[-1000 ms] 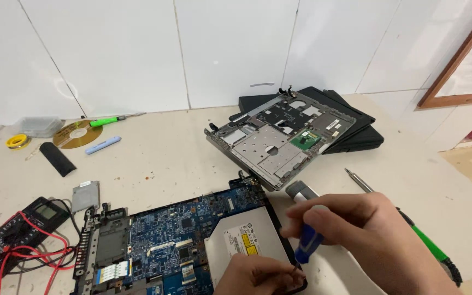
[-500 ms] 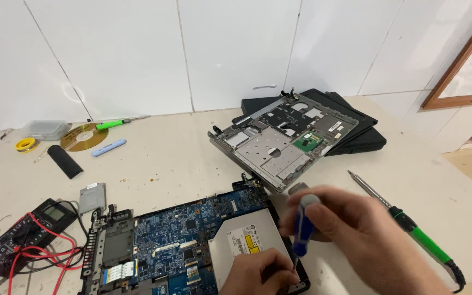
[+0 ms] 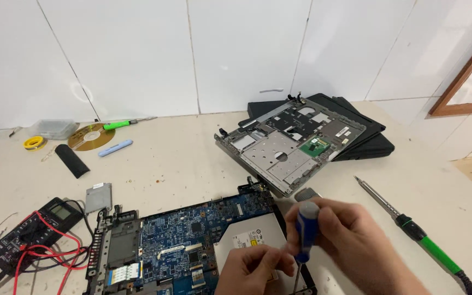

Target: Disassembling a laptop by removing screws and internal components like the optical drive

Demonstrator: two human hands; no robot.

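Lower right: my right hand (image 3: 356, 240) is gripping a blue-handled screwdriver (image 3: 305, 232), fingers wrapped tight. My left hand (image 3: 252, 267) is pinching its shaft over the optical drive (image 3: 247, 240).

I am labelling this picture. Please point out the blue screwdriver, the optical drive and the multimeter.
blue screwdriver (image 3: 307, 232): head view, on its handle.
optical drive (image 3: 247, 237): head view, on its grey metal top.
multimeter (image 3: 31, 232): head view, on its black body.

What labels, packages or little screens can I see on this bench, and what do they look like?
Multimeter screen: small grey rectangle, front left, black case, red leads.
Optical drive label: white with a yellow patch, beside the left hand.
Clear plastic box: back left by the wall.
Metal chassis stickers: small, white, far side.
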